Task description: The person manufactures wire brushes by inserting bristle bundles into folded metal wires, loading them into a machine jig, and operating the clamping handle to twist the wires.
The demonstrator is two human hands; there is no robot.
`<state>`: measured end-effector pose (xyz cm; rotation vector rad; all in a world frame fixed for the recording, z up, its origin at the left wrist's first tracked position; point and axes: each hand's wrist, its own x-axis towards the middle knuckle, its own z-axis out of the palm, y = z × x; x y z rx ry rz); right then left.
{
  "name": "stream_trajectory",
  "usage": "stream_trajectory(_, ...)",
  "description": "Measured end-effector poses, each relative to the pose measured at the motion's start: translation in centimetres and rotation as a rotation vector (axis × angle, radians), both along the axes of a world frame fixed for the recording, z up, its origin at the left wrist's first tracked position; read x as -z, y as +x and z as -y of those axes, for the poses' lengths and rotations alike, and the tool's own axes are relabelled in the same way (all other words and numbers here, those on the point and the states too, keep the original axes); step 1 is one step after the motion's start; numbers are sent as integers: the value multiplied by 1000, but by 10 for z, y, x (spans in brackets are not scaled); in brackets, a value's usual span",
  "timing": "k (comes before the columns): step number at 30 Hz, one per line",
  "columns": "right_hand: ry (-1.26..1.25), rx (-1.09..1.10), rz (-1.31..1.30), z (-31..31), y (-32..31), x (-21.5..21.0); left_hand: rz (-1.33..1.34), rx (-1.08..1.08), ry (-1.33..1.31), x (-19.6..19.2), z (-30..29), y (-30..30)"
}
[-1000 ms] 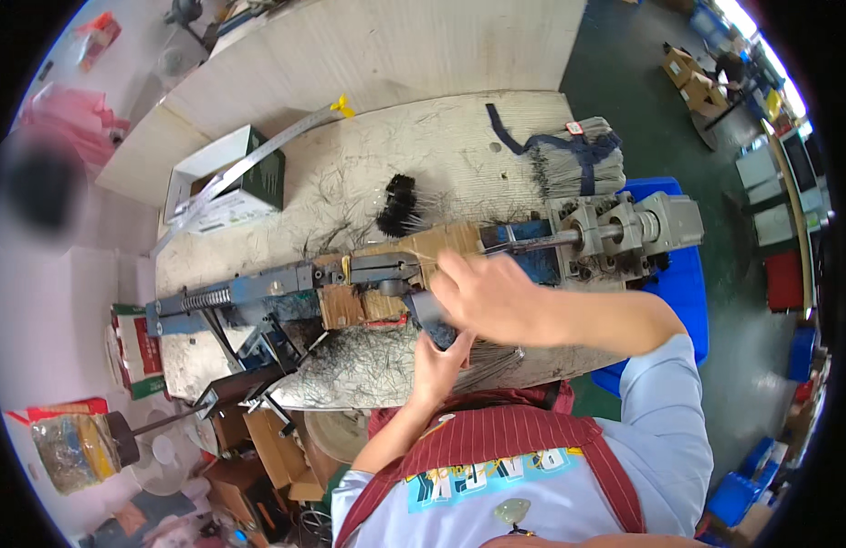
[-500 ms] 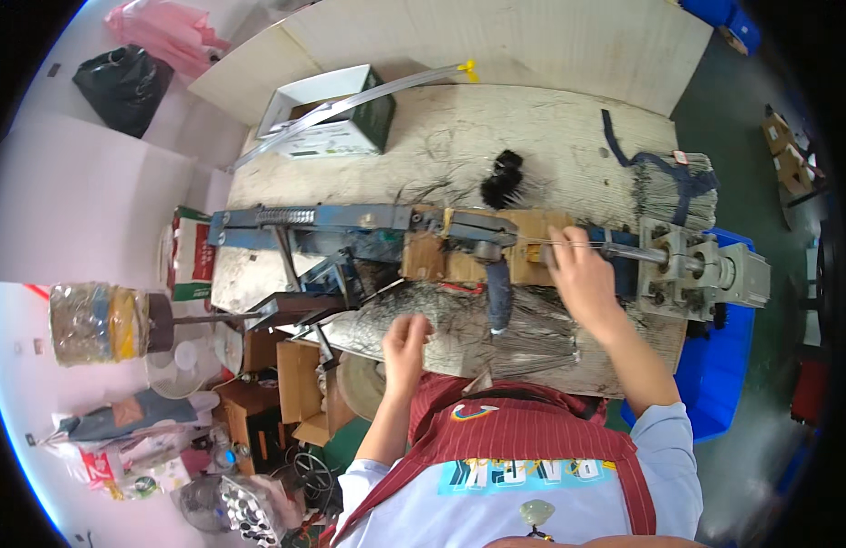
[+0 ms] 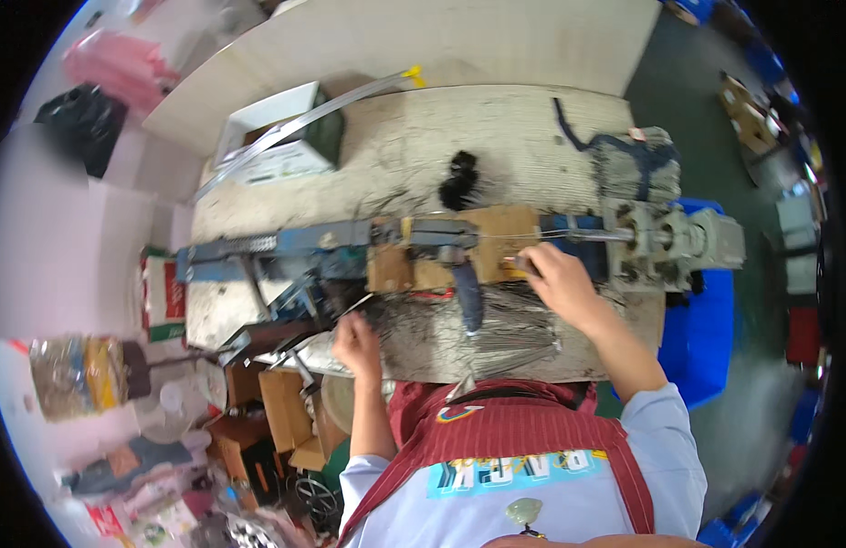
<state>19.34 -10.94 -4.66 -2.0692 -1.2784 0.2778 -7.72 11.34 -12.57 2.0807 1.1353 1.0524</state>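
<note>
A long blue-and-grey machine (image 3: 350, 248) lies across a worn workbench (image 3: 496, 137). Brown wooden blocks (image 3: 500, 239) sit at its middle and a grey motor unit (image 3: 683, 239) at its right end. My right hand (image 3: 555, 279) rests at the right side of the wooden blocks, fingers pinched on a small thing I cannot make out. My left hand (image 3: 354, 340) is at the near edge of the bench, fingers curled, beside a pile of thin metal wires (image 3: 496, 333). A dark handle (image 3: 468, 297) hangs down from the machine between my hands.
A white open box (image 3: 277, 137) with a long metal strip (image 3: 304, 123) across it stands at the back left. A black tuft (image 3: 459, 180) and a pile of grey cloth (image 3: 637, 164) lie on the bench. Blue crate (image 3: 701, 338) at the right, cardboard boxes (image 3: 277, 411) below left.
My right hand has shifted from the machine's middle toward its right side. My left hand has dropped from under the machine to the bench's near edge, further left.
</note>
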Motion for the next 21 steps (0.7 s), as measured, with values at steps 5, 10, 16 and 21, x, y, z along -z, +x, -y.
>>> stream_trajectory(5, 76, 81, -233, 39, -1, -3, 58, 206, -574, -42, 53, 0)
stream_trajectory(10, 325, 282, -939, 53, -4, -48, 1, 1070, -914, -109, 97, 100)
stream_trajectory(16, 251, 286, -220, 32, 9, -62, 323, 685, -1450, -96, 108, 193)
stream_trajectory(21, 114, 32, 286, 21, 20, -69, 559, 532, -1212, -83, 115, 184)
